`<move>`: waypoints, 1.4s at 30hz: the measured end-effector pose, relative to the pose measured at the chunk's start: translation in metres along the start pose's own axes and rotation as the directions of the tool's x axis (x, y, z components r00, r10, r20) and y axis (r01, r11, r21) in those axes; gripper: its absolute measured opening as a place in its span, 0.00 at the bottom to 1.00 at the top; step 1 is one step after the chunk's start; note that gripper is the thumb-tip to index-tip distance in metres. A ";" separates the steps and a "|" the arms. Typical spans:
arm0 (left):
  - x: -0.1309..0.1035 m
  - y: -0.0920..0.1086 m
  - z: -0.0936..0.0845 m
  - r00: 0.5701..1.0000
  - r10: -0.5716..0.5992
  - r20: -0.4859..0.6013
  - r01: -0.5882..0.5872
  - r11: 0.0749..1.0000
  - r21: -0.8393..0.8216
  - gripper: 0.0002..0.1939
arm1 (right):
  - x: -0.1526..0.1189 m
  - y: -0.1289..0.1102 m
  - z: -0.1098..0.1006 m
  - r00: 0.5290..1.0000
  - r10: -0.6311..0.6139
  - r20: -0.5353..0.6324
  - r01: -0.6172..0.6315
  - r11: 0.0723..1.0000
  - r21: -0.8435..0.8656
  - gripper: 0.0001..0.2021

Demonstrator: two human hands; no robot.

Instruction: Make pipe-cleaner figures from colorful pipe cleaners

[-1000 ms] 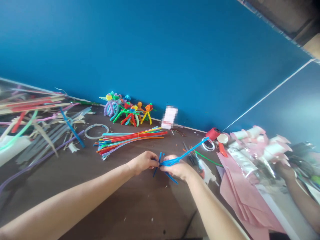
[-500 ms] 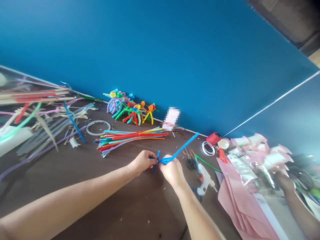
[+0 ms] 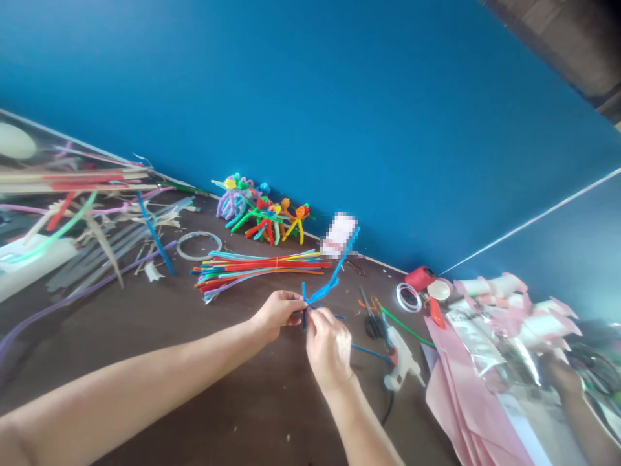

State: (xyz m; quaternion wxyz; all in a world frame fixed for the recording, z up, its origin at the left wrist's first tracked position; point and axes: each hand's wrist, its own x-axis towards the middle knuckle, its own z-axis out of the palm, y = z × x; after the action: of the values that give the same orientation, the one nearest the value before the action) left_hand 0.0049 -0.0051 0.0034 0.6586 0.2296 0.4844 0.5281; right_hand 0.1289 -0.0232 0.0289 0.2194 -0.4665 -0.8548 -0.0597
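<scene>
Blue pipe cleaners (image 3: 320,292), joined in a crossed bunch, are held between my two hands above the dark table. My left hand (image 3: 280,313) pinches them near the crossing, where a short end stands up and another points down. Close beside it, my right hand (image 3: 330,343) has its fingers closed on the same bunch from below. One long blue end slants up and right in front of a blurred white card (image 3: 338,234). Just behind my hands lies a bundle of coloured pipe cleaners (image 3: 264,264).
Finished pipe-cleaner figures (image 3: 272,213) stand against the blue wall. To the right are scissors (image 3: 372,320), a white glue gun (image 3: 403,359), a tape roll (image 3: 408,298) and pink sheets (image 3: 458,395). Strips and sticks (image 3: 97,181) pile up at left. Another person's arm (image 3: 577,401) shows at far right.
My right hand has shifted lower on the blue pipe cleaners, uncovering more of the bunch. The long blue end now points more steeply upward. The view has turned slightly left.
</scene>
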 end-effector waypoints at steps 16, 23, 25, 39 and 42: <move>0.004 0.008 -0.005 0.990 -0.075 0.121 0.097 0.977 -0.192 0.06 | -0.005 0.023 0.005 1.000 0.001 0.022 -0.003 0.997 0.079 0.13; 0.008 0.014 -0.010 0.978 0.025 0.206 -0.013 0.998 -0.058 0.09 | 0.017 0.048 -0.001 0.825 0.186 0.533 -0.552 0.462 0.694 0.09; 0.008 0.015 -0.010 0.973 0.063 0.222 -0.061 0.998 -0.013 0.11 | 0.023 0.052 -0.002 0.795 0.198 0.574 -0.607 0.222 0.763 0.10; 0.007 0.025 -0.017 0.940 0.162 0.301 -0.127 0.983 -0.131 0.13 | 0.039 0.024 0.023 0.852 0.210 0.480 -0.505 0.085 0.859 0.08; 0.007 0.023 -0.016 0.897 0.200 0.394 -0.126 0.971 -0.205 0.13 | 0.037 0.019 0.031 0.880 0.290 0.377 -0.420 0.101 0.902 0.07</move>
State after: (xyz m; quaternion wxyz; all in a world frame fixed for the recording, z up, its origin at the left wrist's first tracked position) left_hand -0.0202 0.0055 0.0123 0.7166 0.3172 0.2655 0.5616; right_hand 0.1178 0.0252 0.0153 0.4245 -0.4161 -0.5695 0.5677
